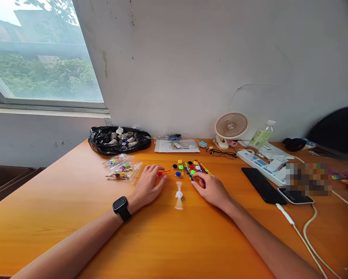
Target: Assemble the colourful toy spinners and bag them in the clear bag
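Note:
A small white spinning piece (pixel 179 194) stands on the table between my hands, its two blades blurred by motion. My left hand (pixel 147 184) rests on the table left of it, fingers spread, with a red round piece (pixel 159 174) and a thin red-orange stick beside its fingertips. My right hand (pixel 210 188) lies to the right, fingers loosely bent and thumb apart from the index finger. Close to its fingertips is the end of a dark blue stick (pixel 188 172); whether they touch it, I cannot tell. Several coloured round pieces, including a blue one (pixel 178 174), lie between and beyond my hands.
Clear bags of coloured pieces (pixel 124 170) lie left; a black plastic bag (pixel 100 141) sits behind them. At the back stand a fan (pixel 231 126) and a bottle (pixel 261 136), with glasses (pixel 223 154) nearby. A power strip (pixel 259 164), dark phone (pixel 262 185) and cables are right.

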`<state>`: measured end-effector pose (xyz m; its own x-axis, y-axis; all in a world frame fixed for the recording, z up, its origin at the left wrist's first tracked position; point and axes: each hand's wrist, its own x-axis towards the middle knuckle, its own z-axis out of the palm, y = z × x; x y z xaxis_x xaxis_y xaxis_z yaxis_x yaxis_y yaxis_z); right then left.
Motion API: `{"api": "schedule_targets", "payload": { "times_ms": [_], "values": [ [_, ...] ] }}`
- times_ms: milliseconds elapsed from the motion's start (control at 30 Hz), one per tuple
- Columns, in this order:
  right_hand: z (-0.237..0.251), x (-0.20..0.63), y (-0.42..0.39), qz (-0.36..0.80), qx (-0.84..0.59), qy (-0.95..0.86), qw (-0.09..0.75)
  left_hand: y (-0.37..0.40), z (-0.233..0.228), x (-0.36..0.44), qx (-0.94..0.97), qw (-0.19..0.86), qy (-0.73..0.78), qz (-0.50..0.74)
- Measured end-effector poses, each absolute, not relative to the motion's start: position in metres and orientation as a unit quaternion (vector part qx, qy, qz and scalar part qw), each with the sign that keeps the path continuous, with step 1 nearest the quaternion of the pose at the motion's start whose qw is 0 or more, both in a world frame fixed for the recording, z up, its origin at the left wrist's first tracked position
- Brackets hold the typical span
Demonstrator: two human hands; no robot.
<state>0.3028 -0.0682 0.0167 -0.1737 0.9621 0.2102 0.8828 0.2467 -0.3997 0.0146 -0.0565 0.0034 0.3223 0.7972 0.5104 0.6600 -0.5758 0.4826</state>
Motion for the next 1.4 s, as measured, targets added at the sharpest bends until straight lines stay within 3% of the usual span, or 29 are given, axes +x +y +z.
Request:
{"api": "schedule_targets", "payload": {
  "times_ms": [433, 967, 1400],
  "values": [
    [0.0114, 0.304, -0.0665, 0.074, -0.578, -0.788, 0.197, -0.0555, 0.0061, 0.0158, 0.827, 0.137, 0.42, 0.349],
    [0.0126, 0.3031, -0.0648, 0.076, -0.59, -0.773, 0.22, -0.0567, 0.008, 0.0163, 0.801, 0.07, 0.502, 0.32],
    [0.016, 0.2976, -0.0716, 0.11, -0.535, -0.772, 0.324, -0.0582, 0.0061, 0.0165, 0.799, 0.117, 0.484, 0.336]
  ]
}}
